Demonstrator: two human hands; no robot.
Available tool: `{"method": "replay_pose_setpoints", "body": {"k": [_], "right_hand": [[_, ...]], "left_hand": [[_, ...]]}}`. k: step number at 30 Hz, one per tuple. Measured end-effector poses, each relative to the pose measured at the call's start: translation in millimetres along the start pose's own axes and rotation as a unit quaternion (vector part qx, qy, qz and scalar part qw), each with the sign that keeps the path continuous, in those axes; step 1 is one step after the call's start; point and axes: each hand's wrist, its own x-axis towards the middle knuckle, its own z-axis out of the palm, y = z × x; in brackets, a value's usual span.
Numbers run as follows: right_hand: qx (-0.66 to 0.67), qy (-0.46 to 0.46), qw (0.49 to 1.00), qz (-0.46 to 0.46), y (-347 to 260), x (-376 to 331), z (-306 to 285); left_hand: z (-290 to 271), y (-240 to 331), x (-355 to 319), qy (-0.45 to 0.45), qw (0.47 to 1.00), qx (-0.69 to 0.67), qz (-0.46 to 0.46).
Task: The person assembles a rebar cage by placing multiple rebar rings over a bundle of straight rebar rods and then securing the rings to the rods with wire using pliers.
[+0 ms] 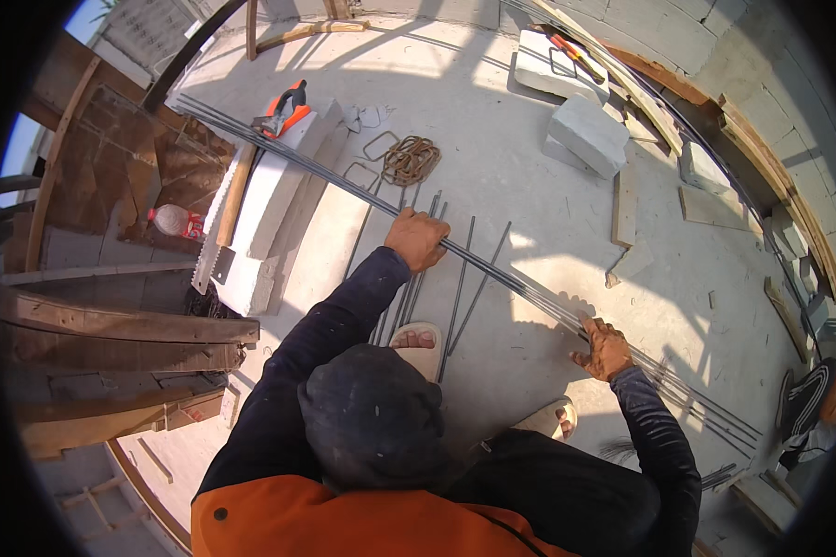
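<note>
A bundle of long thin grey steel rods [339,183] runs slantwise from the upper left to the lower right in front of me. My left hand [417,239] is closed round the bundle near its middle. Further right, my right hand [606,348] has its fingers bent over the same rods, with the thumb apart on the near side. Beyond that hand the rod ends fan out. Several shorter loose rods [462,278] lie on the concrete floor beneath the bundle, beside my sandalled feet.
At left, a pale block [283,200] bears a wooden handle [237,195], a toothed saw blade [212,227] and an orange-and-black handled tool [293,110]. Bent rusty metal loops [411,161] lie ahead. White blocks [585,135], red-handled pliers [576,58] and planks [624,206] are farther right. Another person [817,408] is at the right edge.
</note>
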Motion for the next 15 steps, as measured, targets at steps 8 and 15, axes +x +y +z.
{"method": "replay_pose_setpoints", "body": {"k": [8,15], "right_hand": [[0.148,0.048,0.985,0.071,55.3,-1.6,52.6],[0.051,0.038,0.994,0.085,39.5,13.5,49.7]], "left_hand": [[-15.9,40.6,-14.6,0.149,0.985,0.017,0.082],[3.3,54.5,-73.9,0.123,0.974,-0.115,0.150]]}}
